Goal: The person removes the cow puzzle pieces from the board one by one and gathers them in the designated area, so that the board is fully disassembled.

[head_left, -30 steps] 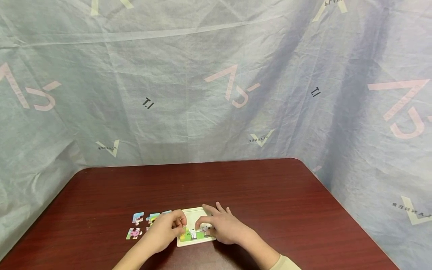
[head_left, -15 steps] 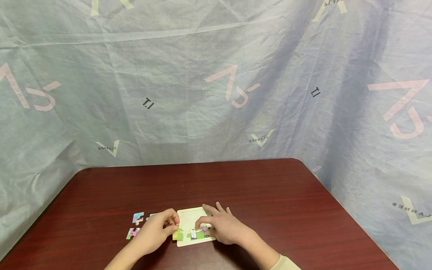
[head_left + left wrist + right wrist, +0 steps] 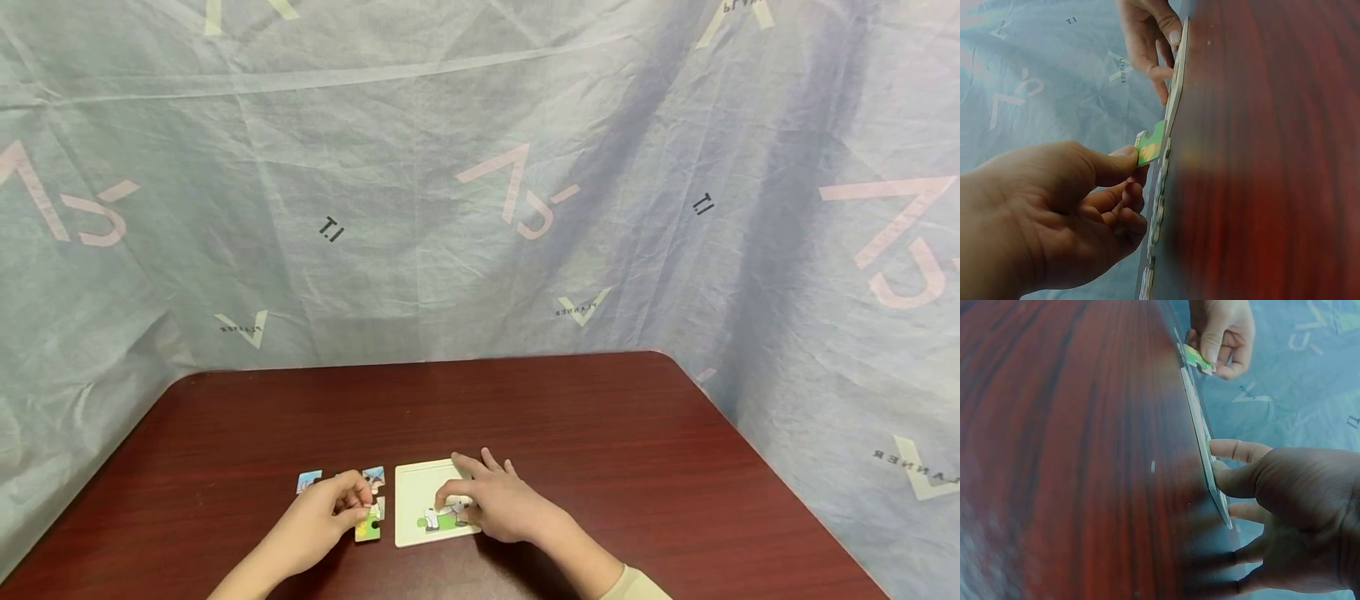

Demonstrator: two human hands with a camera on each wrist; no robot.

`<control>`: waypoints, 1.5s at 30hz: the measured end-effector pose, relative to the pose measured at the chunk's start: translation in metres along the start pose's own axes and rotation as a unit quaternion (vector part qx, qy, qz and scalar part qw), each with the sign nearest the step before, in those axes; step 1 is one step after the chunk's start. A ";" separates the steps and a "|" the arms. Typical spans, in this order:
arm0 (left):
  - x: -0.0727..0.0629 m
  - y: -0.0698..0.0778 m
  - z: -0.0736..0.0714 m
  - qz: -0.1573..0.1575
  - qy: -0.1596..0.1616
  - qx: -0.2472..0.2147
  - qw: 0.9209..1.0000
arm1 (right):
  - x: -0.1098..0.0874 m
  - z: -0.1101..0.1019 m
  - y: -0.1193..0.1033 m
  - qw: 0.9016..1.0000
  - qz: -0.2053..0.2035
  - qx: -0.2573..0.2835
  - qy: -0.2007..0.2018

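My left hand (image 3: 318, 523) pinches a green and yellow jigsaw puzzle piece (image 3: 367, 531) between thumb and fingers, left of the puzzle tray. In the left wrist view that puzzle piece (image 3: 1150, 145) is raised at a tilt, its knob cut-out facing up. The shallow pale puzzle tray (image 3: 407, 492) lies flat on the table. Inside it, along its near side, sit green pieces (image 3: 444, 522) with part of a white animal. My right hand (image 3: 498, 502) rests over the tray's right side, thumb and index finger touching the pieces, the other fingers spread.
More loose puzzle pieces lie left of the tray, including a blue one (image 3: 308, 480) and another (image 3: 374, 477) near the tray's far left corner. The left hand covers some of them. Dark red wooden table (image 3: 570, 417); a grey printed cloth (image 3: 420, 208) hangs behind it.
The left hand has drawn the green and yellow puzzle piece out of the tray's near left corner and moved it left, over the loose pieces. The right hand has stayed in place.
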State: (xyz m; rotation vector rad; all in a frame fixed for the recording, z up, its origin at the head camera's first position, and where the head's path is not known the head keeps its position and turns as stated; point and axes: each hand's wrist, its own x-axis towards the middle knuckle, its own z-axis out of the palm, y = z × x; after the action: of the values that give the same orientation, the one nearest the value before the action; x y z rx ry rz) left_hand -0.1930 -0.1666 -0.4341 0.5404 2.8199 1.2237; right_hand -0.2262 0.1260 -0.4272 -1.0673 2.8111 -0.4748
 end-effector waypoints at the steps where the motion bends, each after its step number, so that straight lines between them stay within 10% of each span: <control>1: -0.001 -0.001 -0.001 0.002 0.002 0.001 1.000 | 0.000 0.000 0.000 1.000 -0.001 -0.001 0.001; 45: -0.041 -0.050 -0.053 -0.024 -0.020 0.029 0.999 | -0.001 0.000 0.001 1.000 -0.008 0.006 0.003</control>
State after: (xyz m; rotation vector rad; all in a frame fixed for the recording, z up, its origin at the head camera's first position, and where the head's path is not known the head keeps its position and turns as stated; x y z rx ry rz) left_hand -0.1780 -0.2489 -0.4374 0.4901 2.8252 1.1139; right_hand -0.2263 0.1272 -0.4275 -1.0887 2.8021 -0.4974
